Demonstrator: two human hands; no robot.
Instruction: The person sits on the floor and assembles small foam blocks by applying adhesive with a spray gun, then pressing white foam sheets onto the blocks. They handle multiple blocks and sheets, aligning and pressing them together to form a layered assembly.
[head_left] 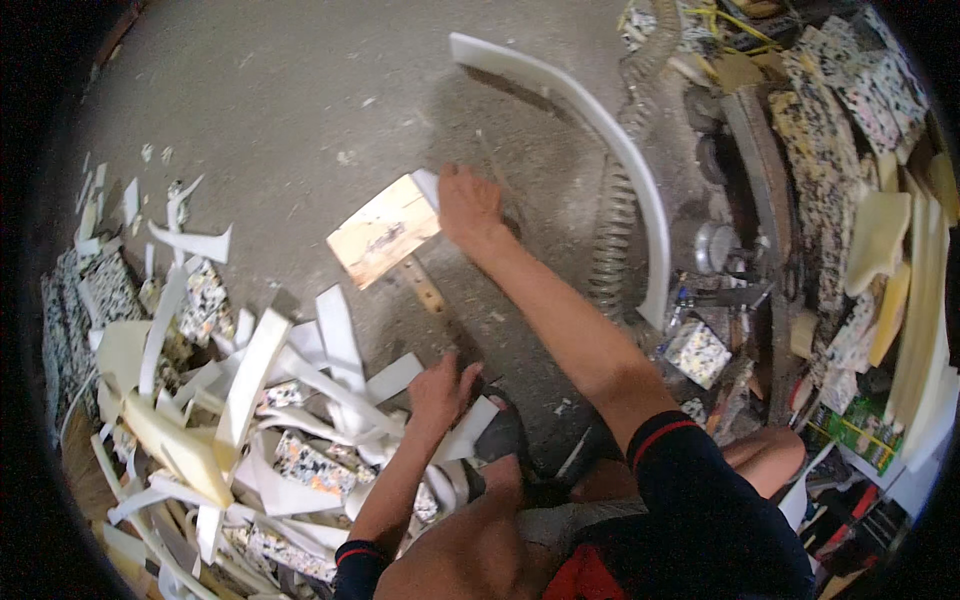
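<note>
My right hand [470, 208] reaches forward over the floor, its fingers closed at the edge of a small white foam piece [426, 188]. That piece meets the upper right corner of a pale, flat wooden board [385, 232] with a dark smudge on its face. From under the board sticks out a narrow brown strip [427, 288] with holes along it. Closer to my body, my left hand [438, 395] hovers by the white foam offcuts [395, 377], a finger and the thumb apart. Nothing shows in it.
A pile of white, cream and speckled foam scraps [265, 400] covers the lower left. On the right, a long curved white foam strip [610, 130] lies beside a coiled ribbed hose [610, 240]. Foam blocks [820, 130] and a metal frame [755, 170] line the right side.
</note>
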